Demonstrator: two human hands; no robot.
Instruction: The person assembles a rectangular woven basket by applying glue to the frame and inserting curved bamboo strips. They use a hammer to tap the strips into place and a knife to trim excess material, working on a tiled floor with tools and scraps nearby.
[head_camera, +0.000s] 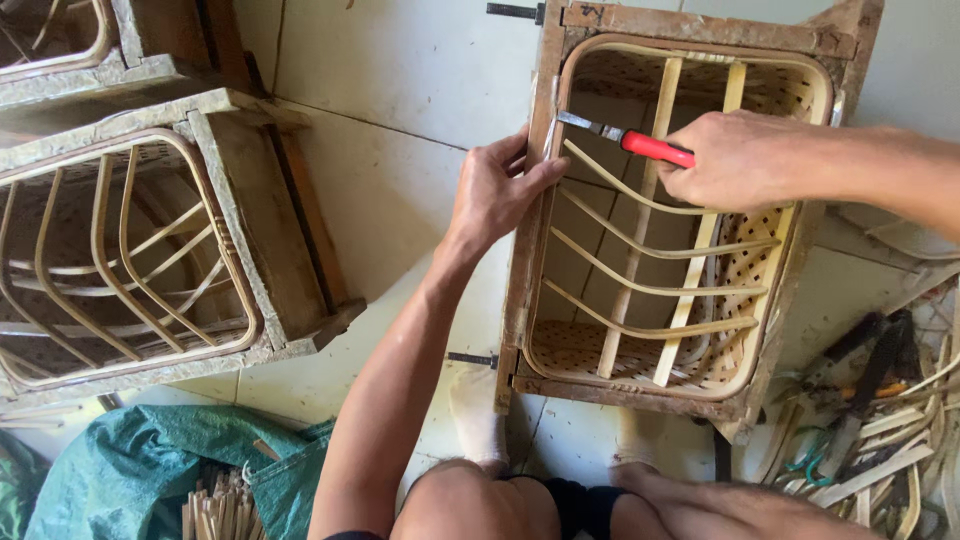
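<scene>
Nearest the camera, the person's knees sit at the bottom edge, with a green sack (130, 460) of cane sticks (225, 510) on the floor (400, 70) to the left. Ahead stands a wooden frame (525, 250) enclosing a woven basket (700, 360) with curved cane ribs (650, 250). The left hand (495, 190) lies open, fingers spread flat against the frame's left rail. The right hand (735, 160) is closed around the red handle of a knife (625, 138), whose blade tip meets the basket rim at the upper left corner. Loose cane strips and pliers (880, 360) lie right. A second frame (130, 240) with ribs stands far left.
</scene>
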